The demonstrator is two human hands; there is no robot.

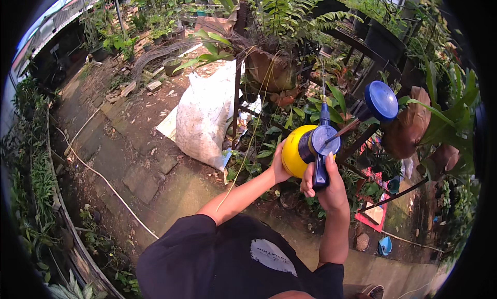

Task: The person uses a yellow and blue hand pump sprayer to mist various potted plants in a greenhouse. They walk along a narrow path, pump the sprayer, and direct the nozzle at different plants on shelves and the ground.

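A pump pressure sprayer (297, 151) with a yellow bottle and a blue head is held up before me, tilted. My left hand (278, 167) supports the yellow bottle from its left side. Around the dark blue handle my right hand (330, 186) is closed, its thumb near the top of the grip. The blue round pump knob (381, 100) stands out to the right on its extended rod. From the nozzle (324, 114) a thin spray points away towards the leaves of potted plants. A hanging fern (279, 11) in a brown pot is just beyond.
A white sack (202, 120) stands on the ground left of a metal plant rack (236, 100). Staghorn ferns (446, 124) hang close on the right. A pale hose (105, 178) crosses the paving at left. A stone (362, 242) and a blue container (385, 245) lie at lower right.
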